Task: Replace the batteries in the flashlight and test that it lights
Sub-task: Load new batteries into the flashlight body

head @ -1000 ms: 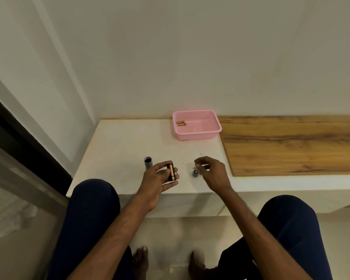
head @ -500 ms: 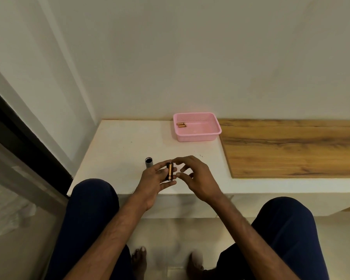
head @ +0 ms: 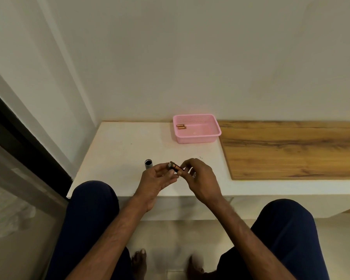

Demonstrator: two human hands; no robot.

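Head view. A pink basket point(head: 208, 136) with perforated walls stands on the white counter point(head: 117, 150), at the back, against the wall and just beside the wooden board point(head: 291, 150) that covers the counter's right portion. Inside the basket, in its rear left corner, lie two copper-coloured batteries point(head: 181, 126), side by side and parallel, touching or nearly so. The remainder of the basket floor is bare.

The flashlight body point(head: 148, 164), a short grey tube, stands upright on the counter with its open end up; the interior reads dark. It is just to the left of the left hand and apart from it.

A small dark battery holder point(head: 174, 167), showing black and copper along its length and a lighter metallic end toward the left, is held over the counter's front edge between both hands, tilted with its left end slightly higher. The left hand point(head: 158, 180) is palm-up, thumb and forefinger closed on the holder's left end. The right hand point(head: 198, 176) is curled, its fingertips point(head: 181, 171) pinched on the holder's right end. Whether the holder's cells are fully seated cannot be told.

Both knees, in dark trousers, flank the forearms; bare feet show on the floor below.
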